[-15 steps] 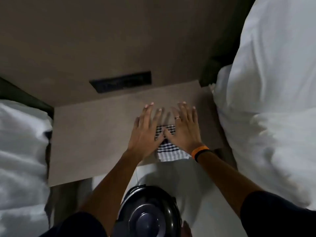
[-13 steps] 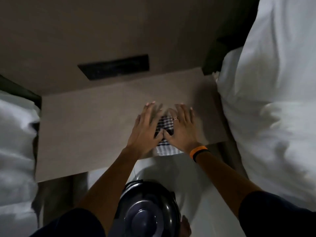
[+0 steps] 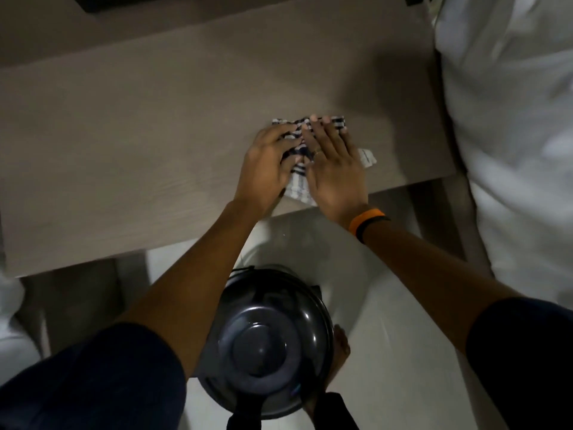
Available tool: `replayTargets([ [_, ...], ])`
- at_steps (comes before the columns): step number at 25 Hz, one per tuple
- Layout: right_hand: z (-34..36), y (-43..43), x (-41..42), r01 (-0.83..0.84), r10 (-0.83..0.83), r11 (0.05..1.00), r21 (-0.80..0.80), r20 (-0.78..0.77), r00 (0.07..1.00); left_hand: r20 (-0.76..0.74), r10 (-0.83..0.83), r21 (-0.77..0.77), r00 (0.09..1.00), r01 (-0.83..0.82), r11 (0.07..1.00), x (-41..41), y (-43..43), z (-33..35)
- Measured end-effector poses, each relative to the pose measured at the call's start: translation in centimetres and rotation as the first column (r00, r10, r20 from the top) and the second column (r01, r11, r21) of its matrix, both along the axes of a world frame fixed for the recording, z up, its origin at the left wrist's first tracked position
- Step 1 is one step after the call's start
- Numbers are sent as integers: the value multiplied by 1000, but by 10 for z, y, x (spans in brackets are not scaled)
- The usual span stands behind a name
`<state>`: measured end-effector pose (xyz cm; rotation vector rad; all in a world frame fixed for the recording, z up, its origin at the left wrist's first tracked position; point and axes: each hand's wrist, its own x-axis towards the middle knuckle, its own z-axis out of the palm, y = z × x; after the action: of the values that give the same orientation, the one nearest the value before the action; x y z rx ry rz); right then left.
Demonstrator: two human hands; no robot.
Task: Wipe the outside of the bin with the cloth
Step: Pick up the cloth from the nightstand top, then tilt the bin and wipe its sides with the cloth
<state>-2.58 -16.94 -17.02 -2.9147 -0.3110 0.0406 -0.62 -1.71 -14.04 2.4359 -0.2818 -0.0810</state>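
Note:
A checked black-and-white cloth lies bunched on the brown table top near its front edge. My left hand curls its fingers around the cloth's left side. My right hand presses flat on the cloth's right side, an orange band on its wrist. A round black bin with a domed lid stands on the white floor directly below me, between my arms. A bare foot shows at the bin's right edge. Neither hand touches the bin.
White bedding fills the right side and more white bedding shows at the far left. A dark slot sits in the wall panel behind the table. The white floor runs under the table.
The view has dropped closer over the table. My left hand has gone from flat to curled around the cloth, which is now bunched up; my right hand stays pressed on it.

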Motion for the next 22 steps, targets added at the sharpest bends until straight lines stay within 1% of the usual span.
replayTargets([
  [4,12,15,-12,113,-109,988,102,-47,993,-27,-13,38,1000,14,999,4,-4,13],
  [7,24,20,-41,149,-140,972,181,-62,988,-109,-5,45,994,10,999,-20,1,18],
  [8,28,21,-57,148,-139,965,217,-57,989,-117,8,25,993,-5,1000,-39,2,21],
  [10,35,23,-99,187,-177,933,307,-61,982,-76,48,-94,996,-55,994,-88,3,26],
  [11,37,22,-121,226,-208,907,356,-89,974,-49,60,-165,997,-67,984,-116,3,27],
  [12,38,21,-146,272,-241,875,400,-127,962,-54,54,-206,997,-64,976,-148,6,26],
  [13,37,19,-173,326,-280,839,435,-170,945,-94,35,-207,995,-54,977,-183,9,22],
  [14,34,17,-199,392,-328,802,451,-215,920,-141,13,-155,990,-35,987,-219,14,15],
  [15,30,14,-224,465,-381,757,459,-267,885,-166,-17,-49,986,9,999,-254,18,7],
  [16,24,13,-247,534,-431,705,467,-316,845,-177,-70,91,982,87,992,-287,22,-4],
  [17,19,14,-267,587,-470,659,471,-352,809,-210,-137,229,968,185,956,-316,26,-13],
  [18,15,17,-286,622,-496,625,472,-375,783,-274,-202,348,940,293,891,-338,28,-24],
  [19,10,21,-303,649,-517,599,470,-392,761,-340,-248,434,907,386,814,-355,30,-35],
  [20,7,27,-317,675,-532,574,463,-416,738,-385,-270,490,883,443,751,-364,31,-46],
  [21,3,32,-329,703,-537,549,452,-454,711,-403,-266,519,875,459,721,-368,30,-55],
  [22,-1,36,-337,731,-534,519,443,-500,682,-407,-249,533,879,449,717,-370,29,-61],
])
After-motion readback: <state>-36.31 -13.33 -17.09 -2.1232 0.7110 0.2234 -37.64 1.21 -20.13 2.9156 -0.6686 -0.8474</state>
